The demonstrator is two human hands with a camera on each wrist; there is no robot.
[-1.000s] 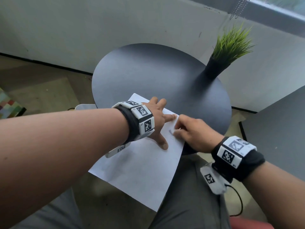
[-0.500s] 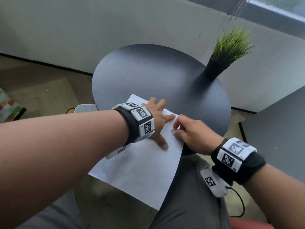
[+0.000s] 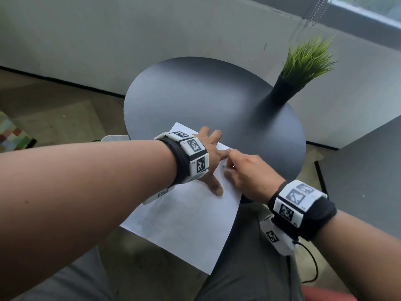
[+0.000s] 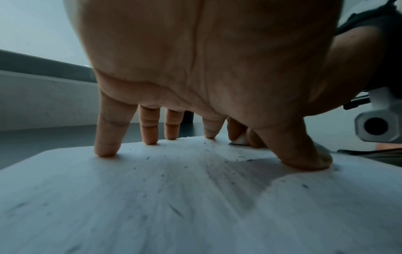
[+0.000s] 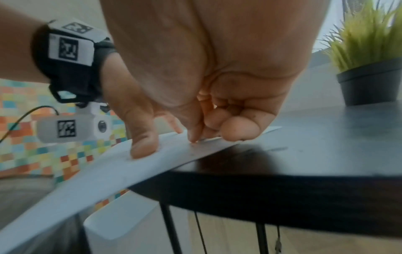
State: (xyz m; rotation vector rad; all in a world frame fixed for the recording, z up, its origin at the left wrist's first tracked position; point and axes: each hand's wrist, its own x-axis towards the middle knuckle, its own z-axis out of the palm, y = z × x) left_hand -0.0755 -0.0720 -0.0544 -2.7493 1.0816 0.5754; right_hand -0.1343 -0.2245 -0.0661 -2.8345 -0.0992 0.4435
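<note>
The sheet of paper (image 3: pixel 184 224) lies in the lower middle of the head view. Its far part rests on the round table (image 3: pixel 206 94), and its near half hangs off the rim over the person's lap. The left hand (image 3: pixel 208 157) presses it flat with straight, spread fingers (image 4: pixel 106 147), a wide grip that holds nothing. Just to the right of it in the frame, the right hand (image 3: pixel 249 177) has a narrow grip, pinching a small pale eraser (image 4: pixel 238 141) down on the sheet near its right edge. Dark crumbs (image 4: pixel 174 209) lie scattered over the paper.

The rubbed spot is close to the sheet's edge and to the table's rim, where the paper loses its support. A hard stroke there could crease or tear it. If the left hand eased off, the stroke could drag the sheet, or the overhanging half could pull it into the lap. A palm dragged through the crumbs could smear them.

The table is dark and matt, on thin dark legs. A grass plant (image 3: pixel 303 59) in a black pot (image 3: pixel 282 94) stands at its upper right rim, well apart from both hands. A pale wall (image 3: pixel 130 29) runs behind, with a window (image 3: pixel 368 9) in the upper right corner. A brownish floor (image 3: pixel 54 109) fills the left of the frame, with a chequered thing (image 3: pixel 13 137) at the left edge.
</note>
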